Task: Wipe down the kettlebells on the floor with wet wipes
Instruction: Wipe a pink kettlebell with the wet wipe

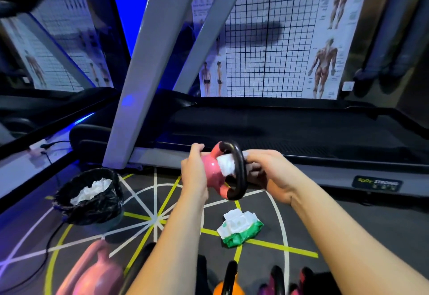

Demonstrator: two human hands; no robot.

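The wiping step is in hand: the pink kettlebell (211, 175) is held off the floor (348, 236), tipped on its side, with the left hand (193, 175) clasped around its body. The right hand (267, 174) pinches a white wet wipe (225, 166) against the inner side of its black handle (240, 171). Next, I judge, the bell needs turning so the wipe reaches the rest of the handle and body. Below the kettlebell lies the open wipe pack (240, 228). Below and to its left stands the lined bin (97, 211). Just behind it runs the treadmill (278, 127) edge. Further kettlebells, one orange (228, 289), wait well below it, leaving open floor between.
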